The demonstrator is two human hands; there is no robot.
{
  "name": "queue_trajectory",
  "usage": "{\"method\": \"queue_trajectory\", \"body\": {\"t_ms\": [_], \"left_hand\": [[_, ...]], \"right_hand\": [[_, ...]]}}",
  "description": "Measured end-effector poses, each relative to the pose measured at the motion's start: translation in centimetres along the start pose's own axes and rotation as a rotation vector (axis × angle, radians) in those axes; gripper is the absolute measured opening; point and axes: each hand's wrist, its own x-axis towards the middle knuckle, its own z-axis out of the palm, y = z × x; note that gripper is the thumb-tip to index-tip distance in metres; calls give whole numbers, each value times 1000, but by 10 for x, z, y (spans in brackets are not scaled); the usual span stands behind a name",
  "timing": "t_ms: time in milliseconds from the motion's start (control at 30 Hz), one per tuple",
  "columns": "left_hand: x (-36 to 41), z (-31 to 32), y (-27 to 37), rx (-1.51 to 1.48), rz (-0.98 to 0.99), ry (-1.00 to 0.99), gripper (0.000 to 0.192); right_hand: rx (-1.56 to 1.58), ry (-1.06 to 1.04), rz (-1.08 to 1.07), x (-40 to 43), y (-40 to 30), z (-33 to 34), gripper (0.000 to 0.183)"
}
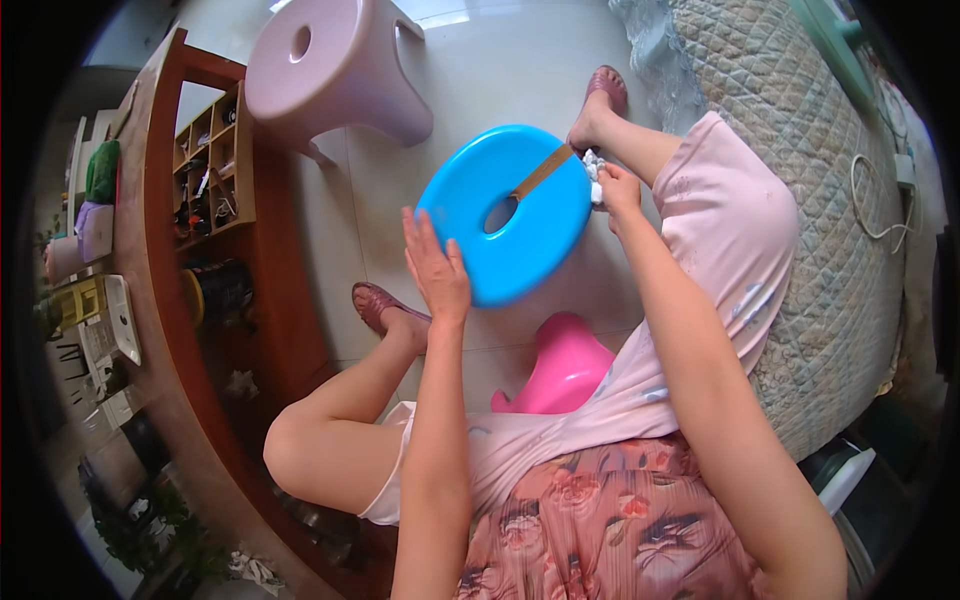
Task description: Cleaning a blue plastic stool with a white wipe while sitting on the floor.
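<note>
A bright blue plastic stool (pixel 517 262) stands before me, with an oval hole through its seat. A brown strip of tape (pixel 546 171) runs from that hole to the rim. My left hand (pixel 439 274) rests flat against the stool's left edge, thumb apart and grasping nothing. At the opposite rim, my right hand (pixel 621 193) holds a crumpled white tissue or cloth (pixel 594 171). Part of the wad is hidden by its fingers. The stool's legs are mostly hidden beneath the seat.
A pale pink stool (pixel 352 82) stands farther ahead. Under me is a bright pink plastic stool (pixel 566 367). To my left, a wooden desk (pixel 169 300) bears a compartmented organizer (pixel 214 165). A quilted cover (pixel 817 300) lies over the furniture on my right.
</note>
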Motion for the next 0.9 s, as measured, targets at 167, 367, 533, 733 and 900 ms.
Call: {"method": "queue_trajectory", "body": {"t_ms": [167, 367, 533, 733, 900], "left_hand": [[-17, -16, -30, -377, -395, 14, 65], [-3, -5, -14, -21, -259, 132, 63], [-2, -1, -15, 4, -275, 166, 66], [-4, 3, -13, 11, -299, 187, 66], [-4, 2, -14, 36, -295, 204, 64]], "right_hand": [[-223, -57, -726, -87, -59, 36, 21], [-787, -535, -1358, -113, -43, 45, 21], [-1251, -630, -1645, -112, -50, 61, 15], [-1134, -776, -1258, -129, -44, 81, 7], [-1040, -597, -925, -145, -40, 101, 10]]}}
